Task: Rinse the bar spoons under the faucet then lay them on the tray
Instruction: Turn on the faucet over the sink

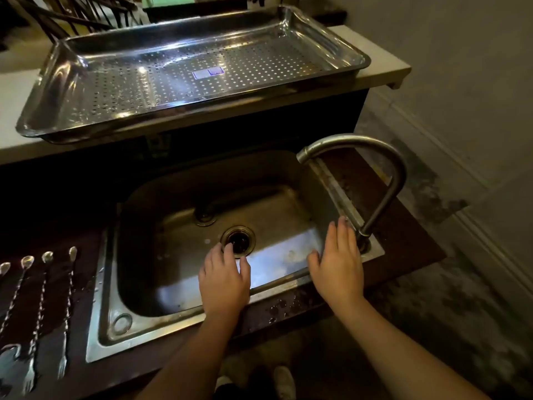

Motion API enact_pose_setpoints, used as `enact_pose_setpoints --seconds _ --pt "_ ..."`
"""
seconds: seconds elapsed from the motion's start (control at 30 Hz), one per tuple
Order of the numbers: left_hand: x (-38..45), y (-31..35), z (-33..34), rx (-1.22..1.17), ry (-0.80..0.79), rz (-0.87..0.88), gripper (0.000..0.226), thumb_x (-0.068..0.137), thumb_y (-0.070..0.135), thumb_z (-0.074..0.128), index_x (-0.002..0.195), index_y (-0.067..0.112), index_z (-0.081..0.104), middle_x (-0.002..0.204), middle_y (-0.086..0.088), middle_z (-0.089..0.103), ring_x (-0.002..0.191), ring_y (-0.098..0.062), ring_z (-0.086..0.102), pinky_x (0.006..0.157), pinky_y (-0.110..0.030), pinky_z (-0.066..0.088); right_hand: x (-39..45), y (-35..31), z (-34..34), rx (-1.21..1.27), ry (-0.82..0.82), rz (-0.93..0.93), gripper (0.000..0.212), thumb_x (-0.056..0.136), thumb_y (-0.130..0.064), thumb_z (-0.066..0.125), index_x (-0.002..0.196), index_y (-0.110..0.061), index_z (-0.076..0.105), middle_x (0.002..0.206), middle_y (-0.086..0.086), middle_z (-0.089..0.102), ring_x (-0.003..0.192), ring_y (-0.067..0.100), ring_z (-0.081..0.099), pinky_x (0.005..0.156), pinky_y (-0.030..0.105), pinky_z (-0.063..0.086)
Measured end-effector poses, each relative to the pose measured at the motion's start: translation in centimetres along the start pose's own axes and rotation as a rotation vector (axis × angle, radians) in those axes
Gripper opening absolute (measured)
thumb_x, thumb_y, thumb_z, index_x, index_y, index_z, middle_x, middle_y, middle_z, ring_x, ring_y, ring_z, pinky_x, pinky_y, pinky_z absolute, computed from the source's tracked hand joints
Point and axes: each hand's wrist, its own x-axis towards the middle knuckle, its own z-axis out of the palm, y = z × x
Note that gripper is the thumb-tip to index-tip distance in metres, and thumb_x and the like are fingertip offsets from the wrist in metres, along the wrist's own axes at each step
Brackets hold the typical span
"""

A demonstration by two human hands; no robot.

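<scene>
**Spoons untouched, tray bare: the rinsing has not begun**

Dark, wet-speckled surface (288, 310) runs along the near edge, with a steel sink (103, 298) set into it. Nearest the viewer, both forearms reach in over the sink's front rim. The left hand (223, 277) hovers above the basin with fingers spread and relaxed, holding nothing, its fingertips close to the drain (238, 240). The right hand (337, 268) is likewise flat and empty, fingers extended toward the base of the faucet (383, 180), just short of it or barely touching; which one is unclear.

Off to the left on the same surface lie the bar spoons (37, 307), side by side with bowls pointing away and forked ends toward the viewer, well apart from both hands. At least four show; the frame edge cuts off any more.

No water is seen running from the spout. Farther back, on a raised pale shelf (383, 53), sits the perforated tray (66, 62), holding no spoons.

Judging by this, every step remains: turning the water on, rinsing each spoon, and laying them on the tray.
</scene>
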Motion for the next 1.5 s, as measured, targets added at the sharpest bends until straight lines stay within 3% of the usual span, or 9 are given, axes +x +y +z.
enact_pose_setpoints --seconds 0.2,1.5 --pt "0.0 0.0 0.0 -0.015 0.013 0.003 0.040 0.089 0.034 0.054 0.121 0.011 0.058 0.126 -0.013 0.060 0.118 -0.029 0.055 0.090 -0.044 0.048 0.5 -0.1 0.0 -0.006 -0.027 0.007 0.073 0.095 -0.030 0.045 0.152 0.001 0.013 0.163 0.017 0.004 0.151 0.026 0.001 0.120 0.033 0.006" --pt "0.0 -0.2 0.3 -0.027 0.034 -0.002 0.039 0.088 0.033 0.054 0.120 0.011 0.058 0.125 -0.011 0.060 0.114 -0.027 0.056 0.087 -0.041 0.049 2.1 0.1 -0.2 -0.038 -0.019 0.019 0.073 0.095 -0.034 0.045 0.153 0.000 0.016 0.163 0.015 0.007 0.151 0.025 0.002 0.121 0.034 0.008"
